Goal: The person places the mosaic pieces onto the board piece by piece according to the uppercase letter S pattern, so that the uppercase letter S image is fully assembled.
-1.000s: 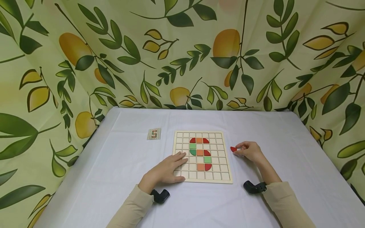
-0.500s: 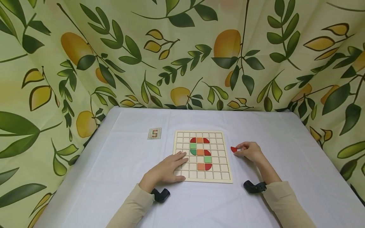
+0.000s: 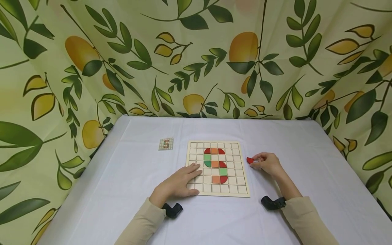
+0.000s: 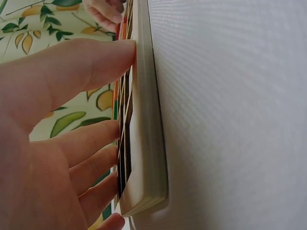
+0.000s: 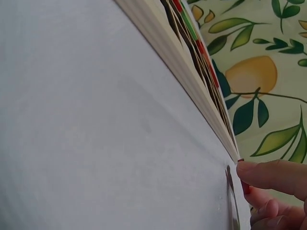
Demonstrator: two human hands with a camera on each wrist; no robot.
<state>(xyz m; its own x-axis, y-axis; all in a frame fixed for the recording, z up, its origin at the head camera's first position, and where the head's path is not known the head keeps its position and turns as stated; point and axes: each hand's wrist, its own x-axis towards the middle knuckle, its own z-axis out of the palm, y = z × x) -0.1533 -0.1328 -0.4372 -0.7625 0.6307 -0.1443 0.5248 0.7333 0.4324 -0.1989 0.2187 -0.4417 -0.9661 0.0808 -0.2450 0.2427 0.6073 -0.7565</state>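
A wooden grid board (image 3: 235, 194) lies flat on the table, with red, orange and green tiles set in an S shape (image 3: 215, 164). My left hand (image 3: 180, 180) rests on the board's left front part, fingers spread; in the left wrist view the thumb (image 4: 96, 62) touches the board's edge. Just right of the board, my right hand (image 3: 267, 162) pinches a red quarter-round tile (image 3: 250, 160) between thumb and fingers. The right wrist view shows that tile (image 5: 246, 188) edge-on, mostly hidden by the fingers.
A small pattern card (image 3: 166, 144) with an S on a grid lies left of the board. White cloth covers the table (image 3: 122, 170). A leaf-and-fruit patterned curtain (image 3: 196, 68) hangs behind and along the sides. Each wrist wears a black device (image 3: 273, 202).
My right hand has shifted very slightly left toward the board with the red tile. The left hand and the board have stayed in place.
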